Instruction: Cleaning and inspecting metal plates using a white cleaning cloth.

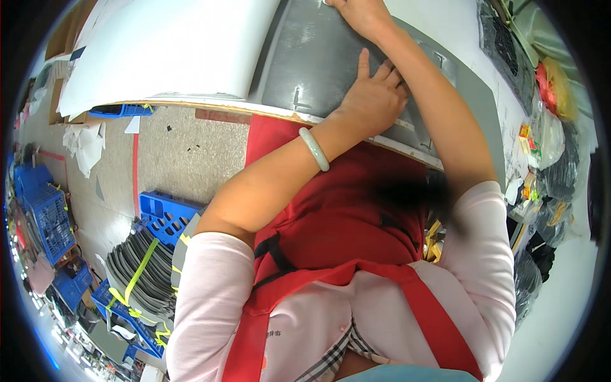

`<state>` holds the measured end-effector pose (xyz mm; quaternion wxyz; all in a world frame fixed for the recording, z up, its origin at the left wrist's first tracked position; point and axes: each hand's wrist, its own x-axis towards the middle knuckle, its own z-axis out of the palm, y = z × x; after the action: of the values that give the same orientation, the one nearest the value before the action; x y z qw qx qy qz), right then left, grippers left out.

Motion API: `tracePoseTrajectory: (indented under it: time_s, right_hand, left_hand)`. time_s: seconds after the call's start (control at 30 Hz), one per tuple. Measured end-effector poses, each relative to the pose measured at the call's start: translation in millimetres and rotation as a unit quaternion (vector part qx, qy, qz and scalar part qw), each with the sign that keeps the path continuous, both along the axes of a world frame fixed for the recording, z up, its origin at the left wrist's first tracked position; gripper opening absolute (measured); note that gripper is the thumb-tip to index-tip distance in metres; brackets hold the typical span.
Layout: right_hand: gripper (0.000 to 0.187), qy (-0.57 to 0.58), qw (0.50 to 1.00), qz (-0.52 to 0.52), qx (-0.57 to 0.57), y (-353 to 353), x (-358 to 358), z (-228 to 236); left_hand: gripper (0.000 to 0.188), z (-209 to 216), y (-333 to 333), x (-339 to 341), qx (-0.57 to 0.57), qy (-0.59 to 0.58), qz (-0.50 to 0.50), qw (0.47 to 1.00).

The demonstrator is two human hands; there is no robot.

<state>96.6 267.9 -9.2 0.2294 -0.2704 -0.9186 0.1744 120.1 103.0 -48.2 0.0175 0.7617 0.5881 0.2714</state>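
My left hand (pixel 375 99), with a pale green bangle (pixel 314 149) on its wrist, lies on a dark grey sheet (pixel 312 57) with its fingers apart. The sheet has white marks and lies on the table close to its near edge. Farther away, at the top edge of the picture, my right hand (pixel 366 16) is bent over the same sheet. Its fingertips come together at a small white bit, partly cut off by the frame, and I cannot make out what it is. My right forearm passes just right of my left fingers.
A large white sheet (pixel 172 51) covers the table's left part. Below left, bundled grey sheets (pixel 137 267) tied with yellow-green straps stand by a blue crate (pixel 167 213). More blue crates (pixel 52 216) stand farther left. Plastic bags (pixel 554 146) and small packets lie at the right.
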Motion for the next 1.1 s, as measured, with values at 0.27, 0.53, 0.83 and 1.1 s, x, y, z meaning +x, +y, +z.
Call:
tracePoseTrajectory:
  time_s: [0.27,0.53,0.83,1.1]
  right_hand:
    - [0.018,-0.086,0.992,0.025,0.092,6.1,-13.6,2.6]
    - [0.013,0.166,0.922,0.064,-0.344,14.7,0.3,-3.8]
    - [0.011,0.040,0.933,-0.066,-0.352,-3.3,-11.1,-2.3]
    - [0.017,-0.063,0.907,0.032,-0.415,-122.5,35.8,31.2]
  left_hand:
    - [0.040,2.7,0.1,-2.0,-0.005,0.054,0.001,0.999]
    - [0.036,0.7,2.2,-0.4,0.023,0.043,0.012,0.999]
    - [0.036,-5.1,2.0,-3.1,0.056,0.023,0.000,0.998]
    - [0.042,-15.0,2.3,-2.9,0.045,-0.057,-0.029,0.997]
